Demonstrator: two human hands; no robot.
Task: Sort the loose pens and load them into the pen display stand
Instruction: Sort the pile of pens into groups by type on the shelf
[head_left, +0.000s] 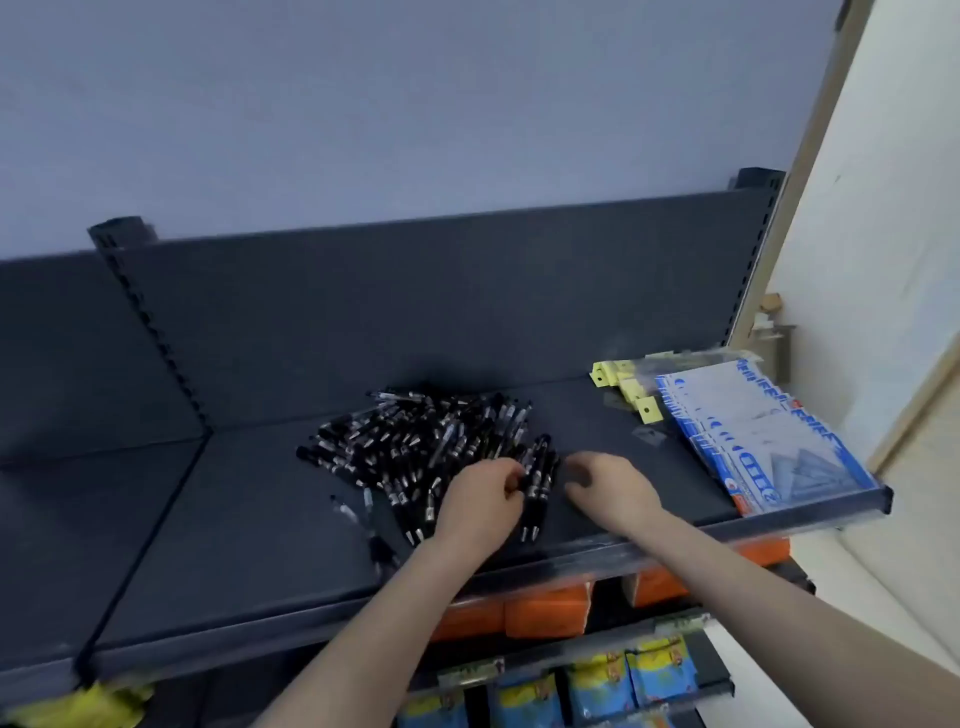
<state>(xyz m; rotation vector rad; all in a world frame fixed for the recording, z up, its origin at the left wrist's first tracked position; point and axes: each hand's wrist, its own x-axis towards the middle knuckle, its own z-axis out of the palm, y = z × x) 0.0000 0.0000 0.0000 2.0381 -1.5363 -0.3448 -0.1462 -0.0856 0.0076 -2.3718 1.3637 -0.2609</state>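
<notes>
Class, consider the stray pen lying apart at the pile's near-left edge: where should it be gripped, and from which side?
I'd pinch the stray pen mid-barrel from above, fingers across it: it lies flat on the shelf with bare surface along both sides.

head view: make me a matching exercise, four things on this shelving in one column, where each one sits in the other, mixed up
Things:
1 black pens
2 blue-and-white packets
3 orange packs
4 yellow hang tabs

Places:
a on the level under the dark shelf
b stacked at the right end of the shelf
c piled in the middle of the shelf
d sticking out at the far-left corner of the packet stack

Pairs: 1-c; 2-b; 3-a; 4-d
</notes>
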